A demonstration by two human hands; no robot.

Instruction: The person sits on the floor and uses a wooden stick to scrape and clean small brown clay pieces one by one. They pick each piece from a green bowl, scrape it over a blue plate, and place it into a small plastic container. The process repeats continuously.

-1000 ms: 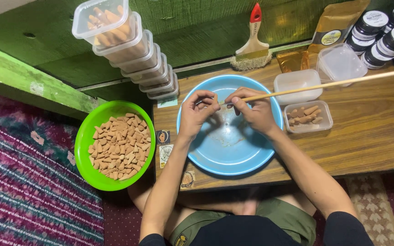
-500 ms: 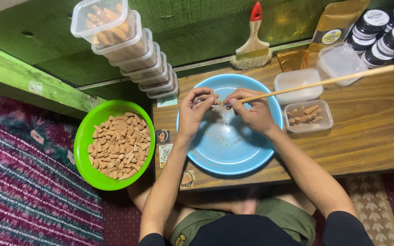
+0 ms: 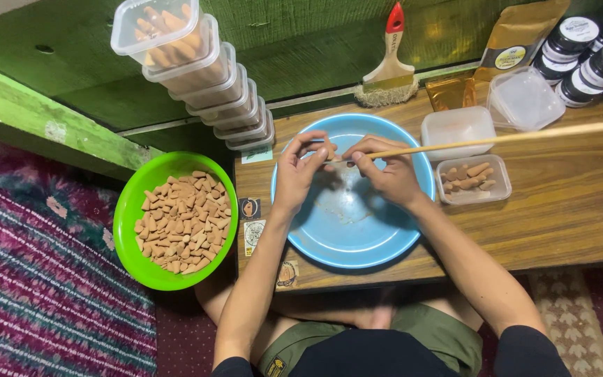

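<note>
My left hand [image 3: 298, 171] and my right hand [image 3: 385, 171] meet over the far part of a blue plate [image 3: 347, 230] on a low wooden table [image 3: 567, 209]. The left fingers pinch a small brown cone-shaped piece [image 3: 328, 148]. The right hand grips a long thin wooden stick [image 3: 497, 138] whose near tip touches that piece; the stick runs off to the right above the table. A green bowl [image 3: 130, 209] full of the same brown cones stands at my left, beside the table.
A small clear tub [image 3: 500, 197] with several cones lies right of the plate, with empty tubs [image 3: 455, 126] behind it. A tilted stack of lidded tubs [image 3: 197, 77], a brush [image 3: 389, 70], a gold pouch [image 3: 518, 38] and black jars [image 3: 587, 45] line the back.
The stick's far end has swung slightly lower and further right. Both hands stay together over the plate, fingers shifting a little on the piece.
</note>
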